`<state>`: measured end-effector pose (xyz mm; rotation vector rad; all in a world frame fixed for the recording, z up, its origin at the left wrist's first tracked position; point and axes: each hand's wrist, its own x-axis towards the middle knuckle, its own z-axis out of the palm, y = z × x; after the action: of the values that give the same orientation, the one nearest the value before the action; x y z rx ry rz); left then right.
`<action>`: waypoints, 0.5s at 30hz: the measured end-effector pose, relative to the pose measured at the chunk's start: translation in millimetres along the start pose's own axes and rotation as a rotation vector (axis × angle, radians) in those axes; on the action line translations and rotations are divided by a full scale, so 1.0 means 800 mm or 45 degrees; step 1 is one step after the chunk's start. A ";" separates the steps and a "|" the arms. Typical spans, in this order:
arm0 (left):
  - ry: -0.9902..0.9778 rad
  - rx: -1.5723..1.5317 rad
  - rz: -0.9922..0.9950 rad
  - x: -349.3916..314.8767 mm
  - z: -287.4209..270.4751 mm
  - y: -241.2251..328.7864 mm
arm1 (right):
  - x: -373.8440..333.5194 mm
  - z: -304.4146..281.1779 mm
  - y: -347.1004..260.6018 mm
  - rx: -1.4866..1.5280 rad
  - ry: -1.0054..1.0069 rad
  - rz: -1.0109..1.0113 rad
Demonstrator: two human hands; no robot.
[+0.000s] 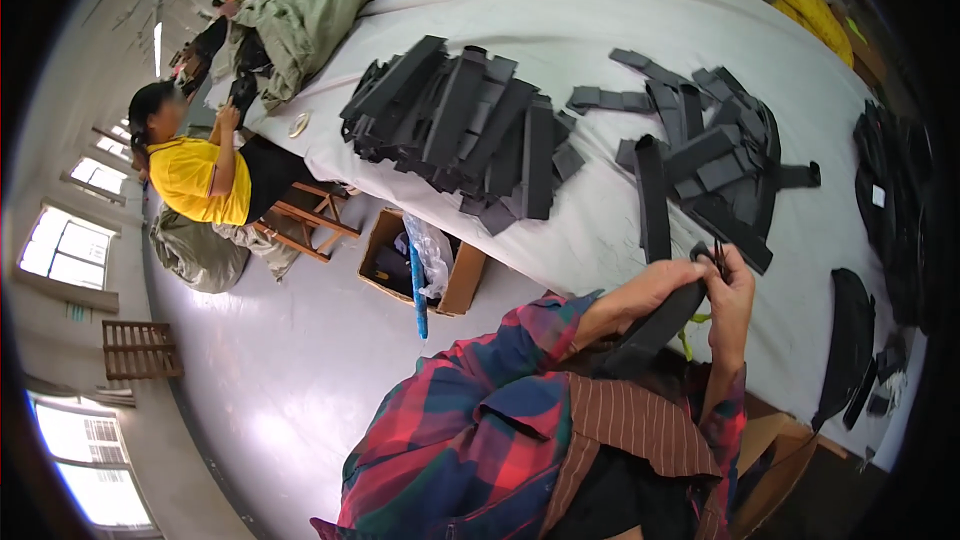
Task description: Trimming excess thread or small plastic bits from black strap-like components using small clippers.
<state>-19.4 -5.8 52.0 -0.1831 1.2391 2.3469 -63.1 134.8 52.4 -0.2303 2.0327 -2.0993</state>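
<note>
My left hand (668,282) is closed on a black fabric strip (655,328), which hangs down toward my lap. Close against it, my right hand (733,292) is closed around a small dark pointed tool that looks like thread snips (719,254). The fingertips of both hands meet at the strip's upper end. Just beyond my hands lies a loose heap of black padded strips (705,155) on the white-covered table (560,265). Farther left is a bigger, denser pile of similar black strips (465,125).
Black pieces (845,340) lie along the table's right side. Left of the table, a cardboard box (465,280) on the floor holds plastic and a blue roll. A person in yellow (205,175) works at the far left beside a wooden stool (310,220) and a large green sack (310,15).
</note>
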 end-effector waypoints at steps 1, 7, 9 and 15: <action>0.089 0.072 0.157 0.009 0.001 -0.009 | 0.000 -0.004 -0.002 -0.112 -0.003 -0.062; 0.317 -0.391 -0.143 0.000 -0.038 0.000 | -0.011 0.020 -0.010 -0.297 0.151 -0.253; 0.232 -0.454 -0.146 0.000 -0.045 0.002 | -0.024 0.021 -0.008 -0.373 0.138 -0.327; 0.311 -0.479 0.024 0.002 -0.038 -0.013 | -0.047 0.029 -0.007 -0.667 0.107 -0.457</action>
<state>-19.1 -25.2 26.1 -0.5985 0.8887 2.6148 -20.7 122.1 60.3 -0.6381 2.7344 -1.7170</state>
